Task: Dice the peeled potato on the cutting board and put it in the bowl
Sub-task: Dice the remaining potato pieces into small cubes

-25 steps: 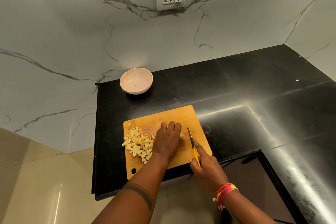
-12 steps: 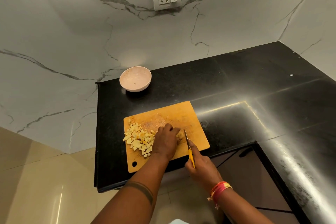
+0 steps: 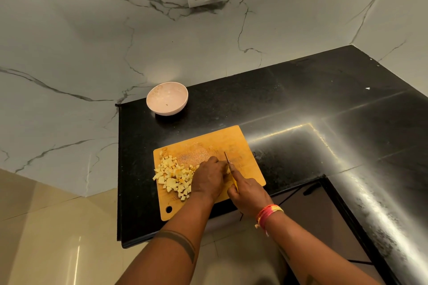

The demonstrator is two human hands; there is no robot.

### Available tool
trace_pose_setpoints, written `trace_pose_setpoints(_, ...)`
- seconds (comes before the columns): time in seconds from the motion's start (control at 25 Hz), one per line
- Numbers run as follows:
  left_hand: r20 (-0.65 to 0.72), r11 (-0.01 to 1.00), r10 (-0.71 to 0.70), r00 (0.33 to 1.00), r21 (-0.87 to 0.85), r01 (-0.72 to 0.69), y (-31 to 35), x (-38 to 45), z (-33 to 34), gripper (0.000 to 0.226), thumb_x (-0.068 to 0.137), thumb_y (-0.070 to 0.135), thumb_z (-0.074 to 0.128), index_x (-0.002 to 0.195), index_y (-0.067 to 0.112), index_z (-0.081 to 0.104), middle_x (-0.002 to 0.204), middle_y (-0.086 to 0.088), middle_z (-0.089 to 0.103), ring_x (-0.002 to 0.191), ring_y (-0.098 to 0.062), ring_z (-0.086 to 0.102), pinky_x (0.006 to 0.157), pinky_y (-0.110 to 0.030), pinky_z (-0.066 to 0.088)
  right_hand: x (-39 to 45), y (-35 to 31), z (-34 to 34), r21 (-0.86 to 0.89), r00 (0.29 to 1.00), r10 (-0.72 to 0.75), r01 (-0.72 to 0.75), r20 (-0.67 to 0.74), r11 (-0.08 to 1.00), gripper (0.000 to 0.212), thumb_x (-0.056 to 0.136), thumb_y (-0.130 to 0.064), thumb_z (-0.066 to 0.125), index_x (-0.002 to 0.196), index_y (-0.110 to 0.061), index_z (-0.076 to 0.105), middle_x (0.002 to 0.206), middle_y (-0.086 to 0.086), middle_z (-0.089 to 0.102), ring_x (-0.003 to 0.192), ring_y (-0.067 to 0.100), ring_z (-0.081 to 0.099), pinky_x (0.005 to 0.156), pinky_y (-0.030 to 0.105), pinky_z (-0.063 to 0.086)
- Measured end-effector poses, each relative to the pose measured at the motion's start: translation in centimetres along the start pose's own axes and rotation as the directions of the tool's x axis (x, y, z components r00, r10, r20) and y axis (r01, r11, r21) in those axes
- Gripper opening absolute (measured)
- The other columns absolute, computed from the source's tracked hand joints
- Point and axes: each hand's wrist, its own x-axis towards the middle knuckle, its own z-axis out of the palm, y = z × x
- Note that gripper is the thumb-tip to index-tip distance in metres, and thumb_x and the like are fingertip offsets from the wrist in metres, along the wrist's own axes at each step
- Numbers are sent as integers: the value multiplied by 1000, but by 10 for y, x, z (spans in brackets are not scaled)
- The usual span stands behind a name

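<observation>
Dicing is continuing: left hand (image 3: 208, 178) has curled tighter over the last potato piece; right hand (image 3: 249, 194), fingers clamped on the knife (image 3: 228, 164), is slicing closer; bowl (image 3: 167, 98) is waiting.

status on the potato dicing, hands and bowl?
Right hand grips knife, blade on cutting board. Left hand curled over the uncut piece. Diced potato piled on board. Bowl holds none yet, path clear.
</observation>
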Motion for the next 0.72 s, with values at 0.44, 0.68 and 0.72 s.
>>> trace_pose_setpoints(0.44, 28, 1000, -7, 1000, -13, 8, 1, 1, -2, 36, 101, 34, 55, 136, 30, 58, 123, 1, 59, 108, -26, 58, 84, -36, 53, -58, 39, 23, -67, 998, -37, 40, 43, 997, 80, 95, -34, 38, 159, -38, -9, 68, 1, 58, 59, 21, 55, 58, 46, 45)
trace_pose_setpoints(0.68, 17, 1000, -5, 1000, -7, 5, 1, 1, -4, 38, 101, 33, 55, 139, 30, 57, 127, 2, 60, 111, -25, 60, 87, -36, 53, -47, 27, 5, -3, 998, -33, 33, -48, 999, 80, 96, -30, 44, 161, -35, -2, 62, -4, 51, 53, 15, 46, 48, 32, 27)
trace_pose_setpoints(0.72, 22, 1000, -7, 1000, -14, 8, 1, 1, -4, 38, 101, 32, 55, 139, 30, 57, 127, 2, 60, 111, -25, 60, 88, -36, 52, -44, 23, 4, 8, 998, -37, 38, -55, 999, 80, 95, -29, 45, 161, -35, 0, 62, -4, 50, 53, 15, 46, 48, 32, 27)
